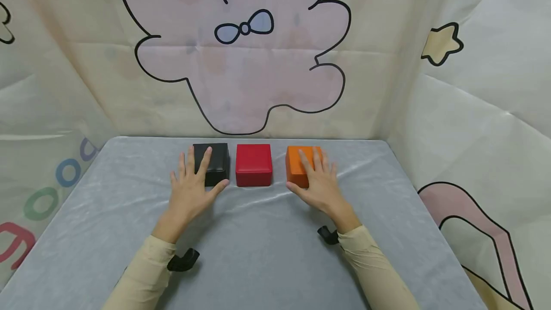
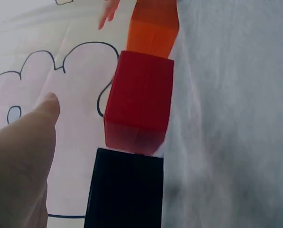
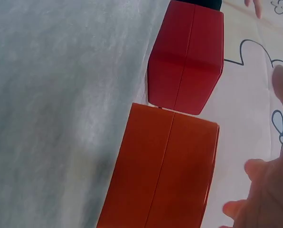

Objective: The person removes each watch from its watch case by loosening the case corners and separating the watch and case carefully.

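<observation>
Three small boxes stand in a row near the table's far edge: a black box (image 1: 219, 161) on the left, a red box (image 1: 254, 165) in the middle and an orange box (image 1: 296, 165) on the right. My left hand (image 1: 191, 195), fingers spread, overlaps the black box's left side in the head view. Over the right part of the orange box my right hand (image 1: 320, 188) is spread too. Neither hand grips anything. The left wrist view shows the black box (image 2: 125, 190) beside my thumb (image 2: 34, 126); in the right wrist view a seam runs along the orange box (image 3: 160, 171).
A grey cloth covers the table (image 1: 267, 262). Behind it hangs a cream curtain (image 1: 379, 94) with a pink cartoon animal and a bow tie. Patterned sheets rise at both sides. A black strap end (image 1: 182, 260) sticks out by the left wrist, another (image 1: 328, 236) by the right.
</observation>
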`<state>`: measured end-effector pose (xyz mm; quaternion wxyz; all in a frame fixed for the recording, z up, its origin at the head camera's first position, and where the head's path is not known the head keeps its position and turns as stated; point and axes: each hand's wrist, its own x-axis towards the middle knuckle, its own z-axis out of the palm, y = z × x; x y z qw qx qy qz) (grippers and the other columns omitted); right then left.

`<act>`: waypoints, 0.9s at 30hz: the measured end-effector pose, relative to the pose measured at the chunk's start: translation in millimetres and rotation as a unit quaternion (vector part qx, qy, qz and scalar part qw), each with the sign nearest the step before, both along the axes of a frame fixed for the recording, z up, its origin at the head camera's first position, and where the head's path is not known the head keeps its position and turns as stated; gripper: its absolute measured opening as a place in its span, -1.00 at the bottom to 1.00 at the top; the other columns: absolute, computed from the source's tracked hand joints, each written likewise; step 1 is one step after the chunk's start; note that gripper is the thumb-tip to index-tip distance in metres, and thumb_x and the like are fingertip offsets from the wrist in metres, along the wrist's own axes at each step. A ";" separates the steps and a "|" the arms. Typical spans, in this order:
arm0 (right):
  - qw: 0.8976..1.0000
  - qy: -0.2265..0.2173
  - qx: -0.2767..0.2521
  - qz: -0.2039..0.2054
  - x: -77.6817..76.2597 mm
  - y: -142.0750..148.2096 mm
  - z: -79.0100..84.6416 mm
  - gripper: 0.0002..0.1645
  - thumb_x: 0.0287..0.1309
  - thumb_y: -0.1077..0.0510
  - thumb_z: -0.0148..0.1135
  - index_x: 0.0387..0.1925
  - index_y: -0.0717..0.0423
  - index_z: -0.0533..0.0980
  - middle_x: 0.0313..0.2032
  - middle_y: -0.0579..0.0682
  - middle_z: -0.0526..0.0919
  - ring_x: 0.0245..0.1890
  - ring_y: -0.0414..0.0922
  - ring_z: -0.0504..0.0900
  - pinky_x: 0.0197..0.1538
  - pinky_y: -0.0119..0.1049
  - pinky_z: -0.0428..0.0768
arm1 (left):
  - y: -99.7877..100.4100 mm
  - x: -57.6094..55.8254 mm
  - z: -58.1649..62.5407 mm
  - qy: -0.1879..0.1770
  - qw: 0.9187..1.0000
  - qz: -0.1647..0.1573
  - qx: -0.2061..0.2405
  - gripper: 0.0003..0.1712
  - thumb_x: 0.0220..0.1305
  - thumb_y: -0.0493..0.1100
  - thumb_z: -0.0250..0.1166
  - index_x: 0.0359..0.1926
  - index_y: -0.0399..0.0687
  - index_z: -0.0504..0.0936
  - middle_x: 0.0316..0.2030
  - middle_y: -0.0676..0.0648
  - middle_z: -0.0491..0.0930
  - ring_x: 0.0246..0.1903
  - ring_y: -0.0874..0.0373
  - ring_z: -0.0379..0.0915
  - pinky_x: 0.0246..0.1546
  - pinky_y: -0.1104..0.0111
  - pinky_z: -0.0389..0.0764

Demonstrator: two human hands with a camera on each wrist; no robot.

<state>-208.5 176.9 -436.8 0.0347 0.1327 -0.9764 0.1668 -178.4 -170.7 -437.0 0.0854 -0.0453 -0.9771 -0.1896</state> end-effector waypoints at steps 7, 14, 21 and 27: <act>0.999 -0.014 -0.014 0.028 -6.2 -10.7 3.3 0.18 0.15 -0.56 0.11 0.62 -0.32 -0.14 0.63 0.14 -0.15 0.62 0.22 -0.19 0.55 0.32 -0.06 | -14.3 -3.4 -3.9 0.003 1.000 0.006 0.019 0.13 0.28 0.44 0.18 0.64 0.29 -0.24 0.60 -0.35 -0.23 0.53 -0.46 -0.21 0.35 -0.45 0.08; 0.999 -0.021 -0.020 0.046 -7.4 -22.8 11.1 0.17 0.16 -0.45 0.22 0.62 -0.30 -0.12 0.62 0.16 -0.10 0.62 0.20 -0.14 0.49 0.36 0.11 | -27.7 -4.0 -7.9 0.029 0.998 0.006 0.049 0.04 0.33 0.26 0.26 0.62 0.11 -0.08 0.53 -0.44 -0.05 0.47 -0.46 -0.03 0.35 -0.37 0.19; 0.996 -0.023 -0.047 0.079 -7.5 -38.9 18.8 0.11 0.21 -0.37 0.26 0.62 -0.19 -0.03 0.61 0.16 -0.04 0.63 0.16 -0.14 0.53 0.29 0.09 | -39.7 -6.2 -11.2 0.038 0.997 -0.001 0.073 0.00 0.33 0.16 0.31 0.60 0.05 0.00 0.51 -0.44 0.03 0.44 -0.46 0.04 0.28 -0.40 0.24; 0.989 -0.039 -0.092 0.106 -6.6 -56.9 20.8 0.08 0.22 -0.31 0.27 0.62 -0.24 -0.03 0.62 0.06 -0.06 0.62 0.10 -0.11 0.48 0.32 0.18 | -47.7 -8.9 -13.9 0.034 0.991 -0.027 0.126 -0.04 0.35 0.04 0.34 0.59 -0.01 0.03 0.50 -0.41 0.07 0.45 -0.45 0.02 0.27 -0.41 0.22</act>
